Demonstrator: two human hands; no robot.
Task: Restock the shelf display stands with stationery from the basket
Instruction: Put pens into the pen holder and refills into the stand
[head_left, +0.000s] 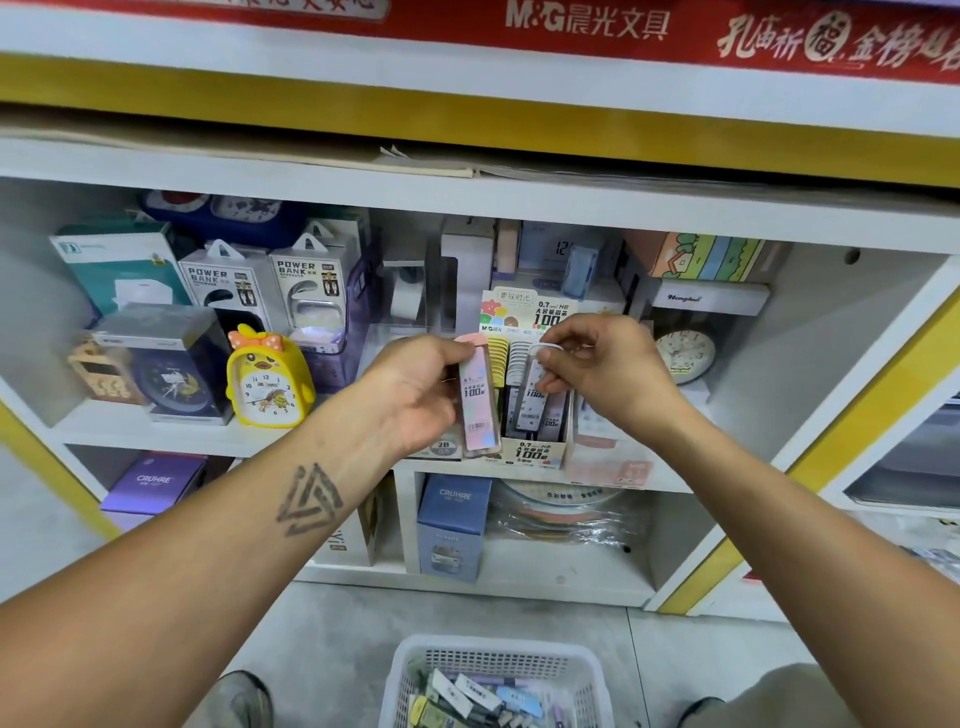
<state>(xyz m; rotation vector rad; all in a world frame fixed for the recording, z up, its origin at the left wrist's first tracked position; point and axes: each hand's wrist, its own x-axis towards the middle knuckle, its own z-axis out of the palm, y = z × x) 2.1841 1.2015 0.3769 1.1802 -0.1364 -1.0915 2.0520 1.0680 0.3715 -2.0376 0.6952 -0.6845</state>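
Observation:
My left hand (415, 389) grips a pink pencil-lead case (478, 400) upright in front of the cardboard display stand (535, 452) on the middle shelf. Rows of yellow and white-capped lead cases (511, 356) fill the stand. My right hand (602, 364) pinches a white-capped lead case (532, 387) at its top, its lower end among the cases in the stand. A white plastic basket (498, 660) with several mixed lead cases sits on the floor below, between my shoes.
A yellow duck alarm clock (267, 379) and power bank boxes (306, 286) stand left of the stand. A round clock (683, 356) sits to its right. CRUHRE boxes (454, 525) fill the shelf below. A yellow-trimmed shelf post (831, 441) runs down the right.

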